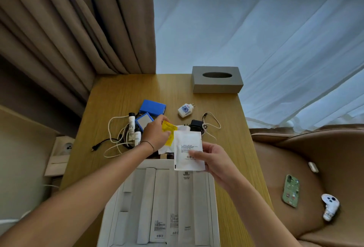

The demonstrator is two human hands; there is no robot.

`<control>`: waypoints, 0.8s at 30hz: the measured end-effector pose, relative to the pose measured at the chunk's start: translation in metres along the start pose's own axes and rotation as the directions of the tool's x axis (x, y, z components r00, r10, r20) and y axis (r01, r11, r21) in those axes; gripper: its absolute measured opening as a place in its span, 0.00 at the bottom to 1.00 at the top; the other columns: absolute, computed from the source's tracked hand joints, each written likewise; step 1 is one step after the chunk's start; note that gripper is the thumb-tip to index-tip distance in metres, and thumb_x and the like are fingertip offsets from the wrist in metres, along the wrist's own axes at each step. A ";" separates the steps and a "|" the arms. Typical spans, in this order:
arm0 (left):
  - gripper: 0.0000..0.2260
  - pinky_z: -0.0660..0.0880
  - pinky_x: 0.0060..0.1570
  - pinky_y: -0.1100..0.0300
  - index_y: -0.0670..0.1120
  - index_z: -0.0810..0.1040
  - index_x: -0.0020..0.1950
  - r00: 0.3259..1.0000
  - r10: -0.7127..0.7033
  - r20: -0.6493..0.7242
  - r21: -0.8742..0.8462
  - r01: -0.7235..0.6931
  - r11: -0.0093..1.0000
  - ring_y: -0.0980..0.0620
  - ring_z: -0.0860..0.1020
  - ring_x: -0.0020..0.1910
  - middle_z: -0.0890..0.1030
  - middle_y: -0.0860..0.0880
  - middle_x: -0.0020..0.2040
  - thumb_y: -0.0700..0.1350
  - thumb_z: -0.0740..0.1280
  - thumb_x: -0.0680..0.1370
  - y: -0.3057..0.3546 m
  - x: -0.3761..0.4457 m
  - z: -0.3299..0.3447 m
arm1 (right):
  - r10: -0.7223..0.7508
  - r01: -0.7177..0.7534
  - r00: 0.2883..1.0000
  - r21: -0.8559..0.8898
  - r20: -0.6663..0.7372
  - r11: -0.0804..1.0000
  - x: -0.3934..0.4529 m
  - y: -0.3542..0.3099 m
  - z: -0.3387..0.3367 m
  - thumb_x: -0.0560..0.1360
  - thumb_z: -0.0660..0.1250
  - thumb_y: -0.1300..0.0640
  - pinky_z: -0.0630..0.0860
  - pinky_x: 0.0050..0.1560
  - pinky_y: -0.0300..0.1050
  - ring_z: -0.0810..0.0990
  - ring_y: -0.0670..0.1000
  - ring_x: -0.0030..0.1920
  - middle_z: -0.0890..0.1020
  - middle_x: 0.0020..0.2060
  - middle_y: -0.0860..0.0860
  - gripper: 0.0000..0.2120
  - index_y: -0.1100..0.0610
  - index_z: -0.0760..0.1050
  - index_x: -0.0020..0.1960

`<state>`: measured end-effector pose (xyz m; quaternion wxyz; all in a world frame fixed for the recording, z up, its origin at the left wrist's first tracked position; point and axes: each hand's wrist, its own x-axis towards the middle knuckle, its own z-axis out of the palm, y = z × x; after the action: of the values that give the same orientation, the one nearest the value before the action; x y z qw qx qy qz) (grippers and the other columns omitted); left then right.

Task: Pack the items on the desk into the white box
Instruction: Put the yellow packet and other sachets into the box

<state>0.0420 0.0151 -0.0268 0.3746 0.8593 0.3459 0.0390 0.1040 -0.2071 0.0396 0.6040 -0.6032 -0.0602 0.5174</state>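
Observation:
The white box (112,207) lies open at the desk's near edge, with several white packets and dividers inside. My right hand (214,163) holds a white printed pouch (187,148) upright above the box's far end. My left hand (156,133) pinches a yellow packet (169,130) just beyond the box. On the desk behind lie two blue boxes (152,107), small tubes (131,126), tangled white and black cables (116,140), a white plug adapter (185,110) and a black charger (196,125) with a cord.
A grey tissue box (216,80) stands at the desk's far right. Beige curtains hang at the left, sheer white ones behind. On the brown chair (285,158) to the right lie a green phone (291,190) and a white controller (330,206). A wall socket (66,146) sits at the left.

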 end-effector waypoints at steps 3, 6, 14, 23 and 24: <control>0.09 0.80 0.40 0.51 0.51 0.76 0.51 0.994 -0.021 -0.106 -0.191 0.001 0.982 0.49 0.81 0.41 0.83 0.49 0.43 0.38 0.69 0.75 0.001 -0.020 -0.022 | 0.009 -0.014 0.999 -0.172 -0.031 0.985 -0.013 0.012 0.008 0.75 0.74 0.58 0.69 0.29 0.38 0.79 0.49 0.34 0.87 0.43 0.55 0.08 0.61 0.85 0.52; 0.08 0.82 0.40 0.52 0.50 0.77 0.50 0.984 -0.049 -0.174 -0.327 -0.010 0.945 0.49 0.83 0.41 0.84 0.48 0.44 0.37 0.67 0.77 -0.003 -0.044 -0.041 | 0.082 -0.088 0.996 -0.258 -0.034 0.962 -0.020 0.033 0.019 0.76 0.73 0.58 0.68 0.29 0.39 0.79 0.49 0.34 0.88 0.42 0.54 0.07 0.60 0.85 0.50; 0.07 0.79 0.34 0.65 0.47 0.78 0.53 0.967 -0.103 -0.234 -0.423 -0.006 0.906 0.55 0.84 0.42 0.84 0.48 0.45 0.36 0.68 0.79 -0.034 -0.103 -0.074 | 0.256 -0.310 0.949 -0.397 -0.185 0.864 -0.006 0.095 0.046 0.78 0.69 0.63 0.83 0.34 0.42 0.87 0.52 0.41 0.86 0.49 0.56 0.07 0.61 0.80 0.56; 0.08 0.83 0.40 0.55 0.49 0.79 0.52 0.992 -0.082 -0.095 -0.376 0.041 0.926 0.52 0.84 0.43 0.84 0.49 0.45 0.37 0.70 0.77 -0.053 -0.157 -0.073 | 0.121 -0.320 0.930 -0.598 -0.348 0.735 0.034 0.132 0.052 0.76 0.73 0.59 0.82 0.31 0.41 0.85 0.48 0.34 0.85 0.42 0.52 0.05 0.53 0.80 0.42; 0.08 0.83 0.39 0.53 0.50 0.79 0.51 0.994 -0.079 -0.076 -0.345 0.048 0.937 0.51 0.84 0.42 0.84 0.49 0.44 0.37 0.70 0.77 -0.054 -0.161 -0.070 | 0.110 -0.318 0.930 -0.623 -0.350 0.714 0.037 0.133 0.053 0.76 0.73 0.59 0.83 0.30 0.41 0.85 0.48 0.33 0.86 0.42 0.52 0.05 0.54 0.81 0.41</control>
<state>-0.1334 -0.0158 0.0183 0.5036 0.7669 0.3778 0.1247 0.0107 -0.1814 -0.0721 0.2836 -0.8508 -0.0828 0.4345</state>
